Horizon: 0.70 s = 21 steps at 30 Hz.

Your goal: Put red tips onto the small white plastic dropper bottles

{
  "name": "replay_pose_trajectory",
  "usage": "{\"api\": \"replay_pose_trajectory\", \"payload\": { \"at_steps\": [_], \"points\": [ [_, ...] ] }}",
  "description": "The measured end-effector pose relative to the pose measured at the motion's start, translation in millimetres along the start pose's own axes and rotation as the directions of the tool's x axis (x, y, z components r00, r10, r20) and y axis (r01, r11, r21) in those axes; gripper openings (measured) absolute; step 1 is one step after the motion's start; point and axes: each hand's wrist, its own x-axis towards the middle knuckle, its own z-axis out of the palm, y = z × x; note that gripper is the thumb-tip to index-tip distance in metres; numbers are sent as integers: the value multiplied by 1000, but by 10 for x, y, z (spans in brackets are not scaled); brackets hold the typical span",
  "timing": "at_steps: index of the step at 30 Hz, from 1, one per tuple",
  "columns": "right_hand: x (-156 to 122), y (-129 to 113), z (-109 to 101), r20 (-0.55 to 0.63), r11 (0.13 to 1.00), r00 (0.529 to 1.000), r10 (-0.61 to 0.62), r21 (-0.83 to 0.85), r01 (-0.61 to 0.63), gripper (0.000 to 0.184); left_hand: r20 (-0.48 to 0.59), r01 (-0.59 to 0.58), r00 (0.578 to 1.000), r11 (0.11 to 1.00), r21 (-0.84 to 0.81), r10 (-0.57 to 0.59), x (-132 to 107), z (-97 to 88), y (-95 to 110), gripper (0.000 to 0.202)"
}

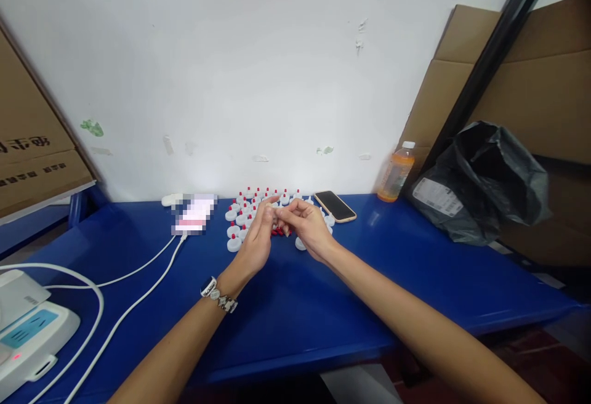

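Observation:
Both my hands meet over a cluster of small white caps with red tips (240, 207) on the blue table (295, 305). My left hand (256, 241), with a watch on its wrist, has its fingers curled and pinched toward the right one. My right hand (307, 225) is closed in a pinch against the left fingertips. Something small sits between the fingertips; I cannot make out what. A few loose red pieces (278, 231) lie under the hands. One white cap (300, 244) rests beside my right wrist.
A phone (335, 206) lies face up right of the caps, an orange drink bottle (396, 173) beyond it. A black plastic bag (480, 185) and cardboard stand at right. White cables (138, 281) run to a device (28, 336) at left; cardboard box (32, 145) far left.

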Motion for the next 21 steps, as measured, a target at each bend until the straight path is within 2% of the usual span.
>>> {"api": "replay_pose_trajectory", "payload": {
  "at_steps": [3,5,8,10,13,15,17,21],
  "points": [
    [144,-67,-212,-13,979,998,-68,-191,64,31,-47,3,999,988,151,4,35,-106,15,56],
    [307,-112,-416,-41,909,987,-154,-397,126,22,-73,-35,996,966,258,55,65,-183,38,52],
    [605,-127,-685,-64,726,987,-148,-685,65,8,-74,-92,989,925,370,128,99,-258,72,38],
    [791,-98,-776,-35,558,993,-113,-829,35,4,-63,-107,988,908,405,144,104,-269,79,33],
    [1000,-27,-775,63,318,998,-26,-946,68,7,-29,-121,989,900,419,146,89,-250,62,31],
    [1093,23,-728,111,195,993,49,-976,100,11,-13,-114,991,904,412,131,78,-237,48,30],
    [1163,69,-686,131,125,986,107,-985,117,14,-7,-108,993,906,409,121,75,-235,39,29],
    [1260,131,-670,134,89,978,159,-989,121,14,-8,-111,992,897,429,127,84,-243,41,28]
  ]
}}
